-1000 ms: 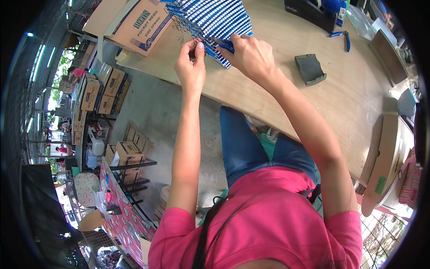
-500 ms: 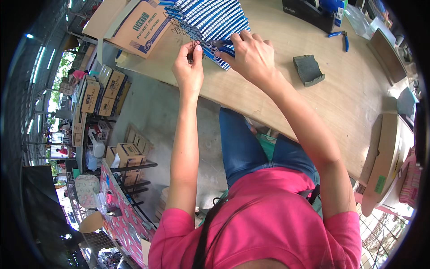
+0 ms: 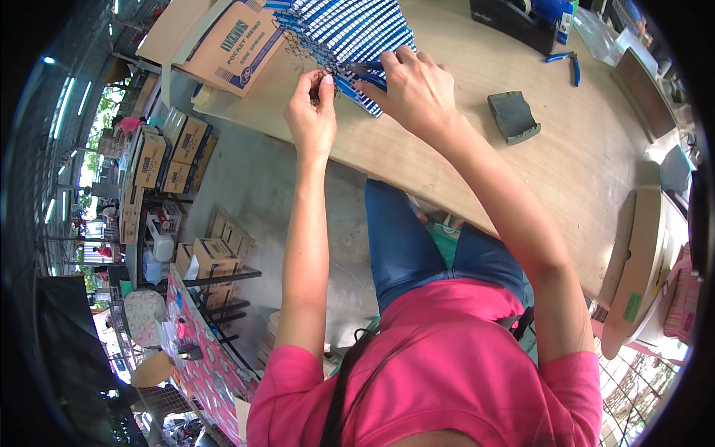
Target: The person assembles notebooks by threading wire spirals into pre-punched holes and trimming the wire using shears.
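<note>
A fanned stack of blue-and-white striped spiral notepads (image 3: pixel 350 33) lies at the far edge of the wooden table (image 3: pixel 566 149). My right hand (image 3: pixel 413 89) presses on the nearest notepad and grips its lower edge. My left hand (image 3: pixel 313 112) pinches the dark wire spiral at that notepad's left side with thumb and fingers. Both hands sit close together over the table's left edge.
An open cardboard box (image 3: pixel 223 45) lies left of the stack. A dark grey pad (image 3: pixel 514 117) rests on the table to the right, with blue pliers (image 3: pixel 566 63) and a black tape dispenser (image 3: pixel 506 18) farther back. Cardboard cartons (image 3: pixel 160 156) stand on shelves at left.
Both hands stay on the notepad. The left hand has shifted slightly along the wire spiral, and the right hand has slid a little over the cover.
</note>
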Demonstrator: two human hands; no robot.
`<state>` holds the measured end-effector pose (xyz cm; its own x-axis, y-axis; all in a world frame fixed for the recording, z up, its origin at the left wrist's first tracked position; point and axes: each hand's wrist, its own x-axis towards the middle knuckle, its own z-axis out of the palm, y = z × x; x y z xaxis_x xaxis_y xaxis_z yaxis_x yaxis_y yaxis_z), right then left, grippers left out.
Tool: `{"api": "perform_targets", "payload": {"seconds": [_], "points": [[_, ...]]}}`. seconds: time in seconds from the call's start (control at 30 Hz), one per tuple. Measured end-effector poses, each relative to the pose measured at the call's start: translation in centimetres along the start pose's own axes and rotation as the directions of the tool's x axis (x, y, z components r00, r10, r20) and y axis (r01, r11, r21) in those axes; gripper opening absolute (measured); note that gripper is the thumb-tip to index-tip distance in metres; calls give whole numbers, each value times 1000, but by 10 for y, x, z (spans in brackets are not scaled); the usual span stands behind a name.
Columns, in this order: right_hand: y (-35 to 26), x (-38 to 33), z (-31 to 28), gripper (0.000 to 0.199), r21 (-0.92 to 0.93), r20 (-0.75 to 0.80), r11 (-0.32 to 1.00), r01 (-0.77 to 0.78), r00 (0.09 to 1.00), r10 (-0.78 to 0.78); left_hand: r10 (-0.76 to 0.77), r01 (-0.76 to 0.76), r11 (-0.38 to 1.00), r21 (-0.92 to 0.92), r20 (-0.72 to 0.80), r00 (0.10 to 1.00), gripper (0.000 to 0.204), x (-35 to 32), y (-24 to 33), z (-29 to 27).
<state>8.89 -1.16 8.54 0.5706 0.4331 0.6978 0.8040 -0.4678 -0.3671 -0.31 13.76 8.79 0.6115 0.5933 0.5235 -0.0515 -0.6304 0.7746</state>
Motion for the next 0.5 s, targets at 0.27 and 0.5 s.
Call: {"api": "perform_targets", "payload": {"seconds": [0.27, 0.5], "points": [[-1, 9, -2, 50, 57, 167, 997, -43, 985, 33, -11, 11, 1000, 9, 15, 1000, 17, 0, 1, 0], [1, 4, -6, 49, 40, 32, 998, -56, 998, 55, -1, 2, 1000, -15, 48, 999, 20, 2, 4, -3]]}}
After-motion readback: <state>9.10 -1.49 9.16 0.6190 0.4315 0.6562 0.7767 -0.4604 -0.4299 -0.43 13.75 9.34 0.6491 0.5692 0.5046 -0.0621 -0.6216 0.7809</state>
